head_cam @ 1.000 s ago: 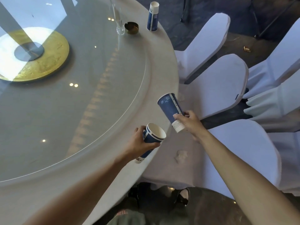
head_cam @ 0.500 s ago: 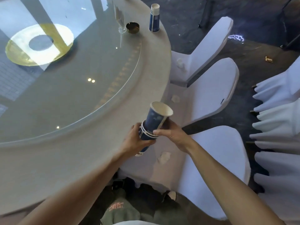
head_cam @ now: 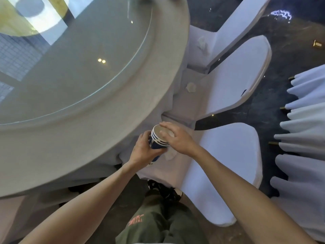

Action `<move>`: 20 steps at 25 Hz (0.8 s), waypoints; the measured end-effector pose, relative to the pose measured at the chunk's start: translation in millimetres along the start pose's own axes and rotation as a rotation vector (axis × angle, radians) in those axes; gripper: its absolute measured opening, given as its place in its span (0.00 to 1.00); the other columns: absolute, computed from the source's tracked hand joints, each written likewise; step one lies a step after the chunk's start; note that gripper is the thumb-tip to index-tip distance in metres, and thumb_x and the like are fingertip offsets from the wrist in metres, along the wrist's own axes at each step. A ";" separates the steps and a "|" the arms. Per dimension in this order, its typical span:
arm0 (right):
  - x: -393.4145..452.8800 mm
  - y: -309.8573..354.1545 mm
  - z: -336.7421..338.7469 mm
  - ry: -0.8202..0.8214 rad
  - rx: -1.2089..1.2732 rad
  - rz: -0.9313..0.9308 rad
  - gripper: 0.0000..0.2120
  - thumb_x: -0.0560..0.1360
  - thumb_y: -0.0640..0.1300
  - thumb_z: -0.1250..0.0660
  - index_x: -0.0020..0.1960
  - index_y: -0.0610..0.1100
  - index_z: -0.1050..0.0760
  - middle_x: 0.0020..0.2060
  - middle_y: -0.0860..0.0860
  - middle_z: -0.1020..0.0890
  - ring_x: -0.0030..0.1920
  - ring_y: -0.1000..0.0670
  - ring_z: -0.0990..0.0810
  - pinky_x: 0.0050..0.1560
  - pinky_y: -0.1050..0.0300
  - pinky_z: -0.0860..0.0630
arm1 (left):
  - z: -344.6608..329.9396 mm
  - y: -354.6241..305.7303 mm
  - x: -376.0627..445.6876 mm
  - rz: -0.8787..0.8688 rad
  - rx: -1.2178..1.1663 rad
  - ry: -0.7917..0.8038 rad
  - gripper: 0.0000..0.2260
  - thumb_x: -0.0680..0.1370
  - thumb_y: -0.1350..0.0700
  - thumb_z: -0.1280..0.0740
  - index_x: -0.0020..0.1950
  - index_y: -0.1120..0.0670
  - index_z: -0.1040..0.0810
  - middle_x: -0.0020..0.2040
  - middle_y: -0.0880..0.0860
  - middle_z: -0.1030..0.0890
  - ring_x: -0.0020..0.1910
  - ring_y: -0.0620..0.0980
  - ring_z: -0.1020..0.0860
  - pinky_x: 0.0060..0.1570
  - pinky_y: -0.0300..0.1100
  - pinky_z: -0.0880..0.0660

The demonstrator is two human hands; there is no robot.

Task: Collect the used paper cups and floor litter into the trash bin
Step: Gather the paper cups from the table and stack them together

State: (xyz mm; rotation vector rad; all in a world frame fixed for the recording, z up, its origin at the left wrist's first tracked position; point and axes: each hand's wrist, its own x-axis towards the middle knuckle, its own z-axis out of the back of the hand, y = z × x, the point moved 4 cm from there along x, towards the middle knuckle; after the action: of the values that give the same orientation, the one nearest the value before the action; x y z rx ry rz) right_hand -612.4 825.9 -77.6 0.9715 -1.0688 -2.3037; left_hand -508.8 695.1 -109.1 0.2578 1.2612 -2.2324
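A stack of blue paper cups with white rims sits nested in my left hand, which grips it from the left just off the round table's edge. My right hand lies flat over the top cup's mouth, fingers spread, pressing on it. Crumpled white paper wads lie on the chair seats: one right under the cups, one farther up, one on the far chair. A small gold piece of litter lies on the dark floor at the right. No trash bin is in view.
The big round table with its glass turntable fills the left. White-covered chairs stand tucked against it on the right, and more pleated chair covers line the right edge. My legs and shoes show below.
My right hand pushed the second cup fully down into the cup in my left hand and now rests on top. My view tipped downward; the far cup and glass left the frame.
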 end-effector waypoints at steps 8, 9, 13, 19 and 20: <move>90.3 -189.5 -86.0 0.107 -0.400 -0.389 0.38 0.79 0.50 0.32 0.84 0.55 0.48 0.84 0.44 0.52 0.81 0.34 0.49 0.76 0.35 0.39 | -44.1 122.1 47.9 0.167 0.045 0.048 0.36 0.67 0.43 0.18 0.70 0.49 0.29 0.64 0.50 0.23 0.62 0.48 0.22 0.59 0.43 0.24; 98.3 -211.3 -106.4 0.196 -0.487 -0.408 0.40 0.79 0.51 0.32 0.84 0.58 0.52 0.84 0.45 0.58 0.82 0.32 0.55 0.76 0.31 0.42 | -50.0 138.9 52.6 0.176 0.038 0.056 0.37 0.66 0.42 0.19 0.70 0.48 0.30 0.65 0.50 0.23 0.62 0.48 0.22 0.60 0.44 0.23; 108.0 -275.1 -174.7 0.398 -0.727 -0.372 0.42 0.82 0.48 0.34 0.83 0.61 0.60 0.81 0.46 0.70 0.80 0.30 0.65 0.76 0.27 0.49 | -68.7 176.9 64.9 0.229 0.009 0.083 0.39 0.67 0.43 0.19 0.73 0.46 0.32 0.67 0.47 0.26 0.61 0.43 0.26 0.57 0.40 0.28; 87.9 -291.4 -200.4 0.430 -0.893 -0.296 0.22 0.83 0.38 0.43 0.77 0.44 0.36 0.74 0.40 0.35 0.69 0.36 0.28 0.63 0.43 0.25 | -82.4 178.6 62.9 0.232 -0.006 0.125 0.38 0.68 0.44 0.19 0.74 0.45 0.32 0.66 0.45 0.27 0.60 0.41 0.27 0.51 0.30 0.31; 84.7 -280.6 -189.6 0.422 -0.859 -0.308 0.18 0.83 0.38 0.43 0.73 0.42 0.32 0.70 0.40 0.30 0.65 0.37 0.25 0.60 0.45 0.24 | -80.9 170.7 58.6 0.218 -0.001 0.123 0.37 0.68 0.44 0.19 0.73 0.46 0.32 0.66 0.45 0.27 0.61 0.42 0.26 0.52 0.30 0.30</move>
State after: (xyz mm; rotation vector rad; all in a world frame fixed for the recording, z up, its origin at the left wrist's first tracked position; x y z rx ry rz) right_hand -550.8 853.8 -420.1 1.1886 0.2623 -2.2607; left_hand -470.9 672.1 -301.9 0.5142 1.2333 -2.0553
